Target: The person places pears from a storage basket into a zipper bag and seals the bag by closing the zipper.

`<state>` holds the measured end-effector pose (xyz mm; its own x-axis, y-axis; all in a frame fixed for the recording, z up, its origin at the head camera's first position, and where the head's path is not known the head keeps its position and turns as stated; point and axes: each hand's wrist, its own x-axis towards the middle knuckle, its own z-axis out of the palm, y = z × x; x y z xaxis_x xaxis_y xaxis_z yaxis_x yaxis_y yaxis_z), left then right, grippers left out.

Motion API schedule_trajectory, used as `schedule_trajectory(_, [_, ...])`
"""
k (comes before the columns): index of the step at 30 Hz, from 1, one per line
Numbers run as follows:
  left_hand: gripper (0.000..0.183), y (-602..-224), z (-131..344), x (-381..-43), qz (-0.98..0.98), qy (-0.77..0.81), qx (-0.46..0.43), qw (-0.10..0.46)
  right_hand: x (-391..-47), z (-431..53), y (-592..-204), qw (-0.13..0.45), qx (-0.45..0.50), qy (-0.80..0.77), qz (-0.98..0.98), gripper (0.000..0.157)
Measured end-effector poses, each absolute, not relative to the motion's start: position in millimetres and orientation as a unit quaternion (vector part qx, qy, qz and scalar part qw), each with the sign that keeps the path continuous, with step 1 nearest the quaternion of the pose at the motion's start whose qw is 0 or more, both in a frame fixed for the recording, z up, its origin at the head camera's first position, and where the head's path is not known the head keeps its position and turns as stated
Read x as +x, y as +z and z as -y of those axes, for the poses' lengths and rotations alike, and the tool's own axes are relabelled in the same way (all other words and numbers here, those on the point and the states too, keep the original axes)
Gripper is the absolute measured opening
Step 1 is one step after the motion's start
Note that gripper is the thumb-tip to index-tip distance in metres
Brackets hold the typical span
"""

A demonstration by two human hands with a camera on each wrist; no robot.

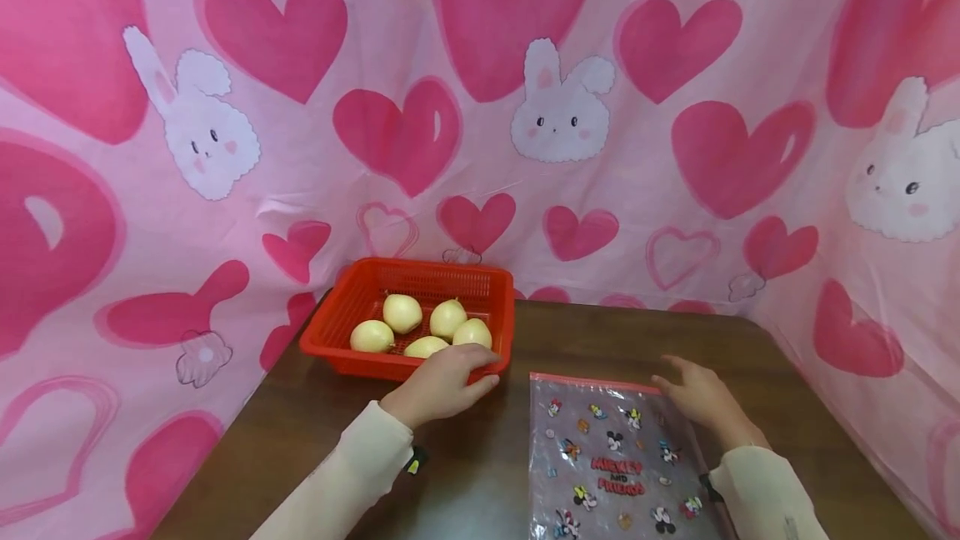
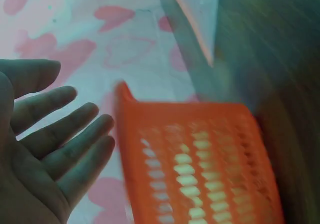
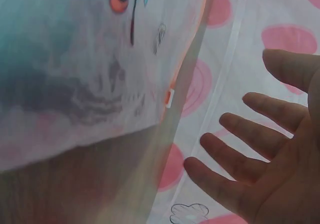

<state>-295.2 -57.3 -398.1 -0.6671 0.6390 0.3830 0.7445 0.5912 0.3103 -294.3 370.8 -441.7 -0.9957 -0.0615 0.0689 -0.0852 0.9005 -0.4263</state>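
Observation:
A red plastic basket (image 1: 341,357) with several pale yellow pears (image 1: 402,313) stands at the back left of the table. My left hand (image 1: 447,382) hovers at its front right corner, fingers relaxed and nothing in them; in the left wrist view the basket's slotted side (image 2: 187,115) is beside the spread fingers (image 2: 65,131). A clear zip bag (image 1: 551,457) with cartoon prints lies flat at the front right. Over its upper right corner is my right hand (image 1: 703,400), empty, its fingers spread in the right wrist view, near the bag's slider (image 3: 169,98).
The dark wooden table (image 1: 600,336) carries the basket and the bag. A pink cloth (image 1: 480,173) with hearts and rabbits hangs behind the table and along its sides.

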Motion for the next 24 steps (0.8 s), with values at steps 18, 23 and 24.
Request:
schedule_trajectory(18, [0.063,-443,13,-296,0.881,-0.283,-0.359,-0.122,-295,-371,-451,-0.03,0.019,0.213,0.976,0.067])
schedule_trajectory(23, [0.074,-456,4,-303,0.868,-0.315,-0.345,-0.168,-297,-371,-454,-0.036,0.015,0.221,0.974,0.066])
schedule_trajectory(24, [0.076,-458,2,-304,0.867,-0.316,-0.344,-0.171,-298,-372,-454,-0.037,0.014,0.223,0.974,0.068])
